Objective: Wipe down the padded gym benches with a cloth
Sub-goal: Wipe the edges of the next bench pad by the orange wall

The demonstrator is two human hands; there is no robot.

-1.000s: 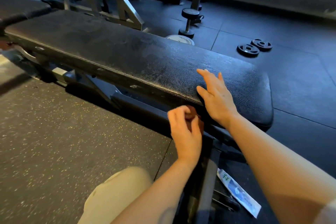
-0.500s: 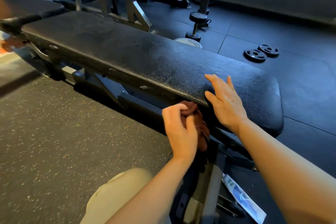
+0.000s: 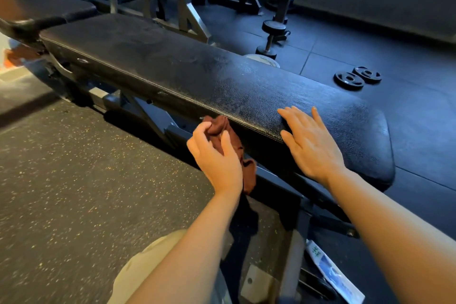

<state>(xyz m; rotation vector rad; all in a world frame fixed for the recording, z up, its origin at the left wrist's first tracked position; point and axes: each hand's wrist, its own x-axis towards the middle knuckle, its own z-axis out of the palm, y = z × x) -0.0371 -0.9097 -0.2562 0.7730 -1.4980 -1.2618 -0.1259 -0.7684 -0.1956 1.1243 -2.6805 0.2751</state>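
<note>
- Left hand (image 3: 217, 158): fingers (image 3: 201, 131) curled round the dark red cloth (image 3: 222, 128), bunched and now raised against the bench pad's (image 3: 197, 74) near side edge; a second ago it sat lower, below the pad
- Right hand (image 3: 311, 143): fingers flat and straight, still pressing the pad top as a brace
- Judgement: side-edge wiping is under way; top shows smears
- Open room: pad runs clear to the left; frame (image 3: 148, 116) lies just below; floor (image 3: 74, 180) beside
</note>
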